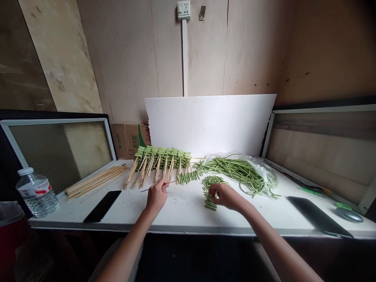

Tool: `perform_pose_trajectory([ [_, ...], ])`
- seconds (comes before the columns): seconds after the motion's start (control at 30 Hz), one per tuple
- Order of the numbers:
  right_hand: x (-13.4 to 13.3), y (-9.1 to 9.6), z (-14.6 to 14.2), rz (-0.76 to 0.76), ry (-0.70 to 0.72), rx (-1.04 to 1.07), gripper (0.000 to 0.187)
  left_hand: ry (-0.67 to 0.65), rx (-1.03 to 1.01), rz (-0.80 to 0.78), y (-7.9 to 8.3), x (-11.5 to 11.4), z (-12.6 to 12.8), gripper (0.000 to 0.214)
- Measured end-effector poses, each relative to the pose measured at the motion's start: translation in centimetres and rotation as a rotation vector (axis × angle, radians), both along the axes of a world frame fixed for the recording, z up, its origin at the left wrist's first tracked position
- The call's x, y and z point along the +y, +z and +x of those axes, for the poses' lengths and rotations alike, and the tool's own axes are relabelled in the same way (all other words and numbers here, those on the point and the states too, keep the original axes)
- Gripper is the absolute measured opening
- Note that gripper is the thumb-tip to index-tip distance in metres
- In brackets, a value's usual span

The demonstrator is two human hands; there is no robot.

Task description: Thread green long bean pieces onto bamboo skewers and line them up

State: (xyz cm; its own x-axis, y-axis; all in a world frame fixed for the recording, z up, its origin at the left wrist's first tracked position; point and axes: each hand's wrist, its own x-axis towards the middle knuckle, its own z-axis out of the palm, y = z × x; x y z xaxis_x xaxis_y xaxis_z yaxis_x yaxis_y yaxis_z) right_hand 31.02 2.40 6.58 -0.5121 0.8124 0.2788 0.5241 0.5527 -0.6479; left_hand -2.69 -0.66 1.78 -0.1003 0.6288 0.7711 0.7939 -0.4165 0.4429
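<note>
My left hand (157, 194) is closed around a thin bamboo skewer (144, 190). Its right end runs to a row of short green bean pieces (188, 177) threaded side by side. My right hand (223, 194) has its fingers curled together at the edge of a heap of cut bean pieces (213, 181); what they pinch, if anything, is hidden. A few cut pieces (210, 205) lie lined up just below those fingers. Behind my left hand are stacked finished bean skewers (164, 154), their bare sticks pointing toward me.
Long uncut beans (235, 169) lie in a clear plastic bag (266, 172). Loose skewers (94, 181), a phone (102, 206) and a water bottle (37, 194) are at left. A dark flat slab (319, 216) and a computer mouse (349, 214) lie right. A white board (211, 125) stands behind.
</note>
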Motion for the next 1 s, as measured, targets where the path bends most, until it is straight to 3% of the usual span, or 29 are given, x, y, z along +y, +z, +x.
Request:
perform_pose_trajectory([
  [0.13,1.0,-0.6,0.6,-0.019,-0.012,0.061,0.015,-0.012,0.000,0.001,-0.1,0.0,0.1,0.021],
  [0.33,1.8,-1.7,0.5,-0.051,0.000,-0.069,0.016,-0.031,0.000,-0.021,-0.4,0.1,0.0,0.021],
  [0.47,2.1,-0.6,0.9,0.033,-0.051,0.023,0.011,-0.036,-0.002,-0.030,-0.3,0.0,0.1,0.020],
  [0.57,2.1,0.5,1.1,0.063,-0.127,0.186,0.021,-0.033,-0.006,-0.020,-0.2,0.0,0.3,0.019],
  [0.67,1.8,1.1,1.0,-0.064,-0.176,0.388,0.034,-0.050,-0.029,-0.007,-0.3,0.0,0.5,0.020],
  [0.87,1.6,0.9,0.0,-0.450,-0.047,0.824,0.042,-0.152,-0.067,0.043,0.3,-0.3,1.5,0.022],
  [1.0,1.6,0.8,-0.4,-0.534,-0.021,0.948,0.040,-0.181,-0.058,0.067,0.8,-0.7,2.1,0.024],
])
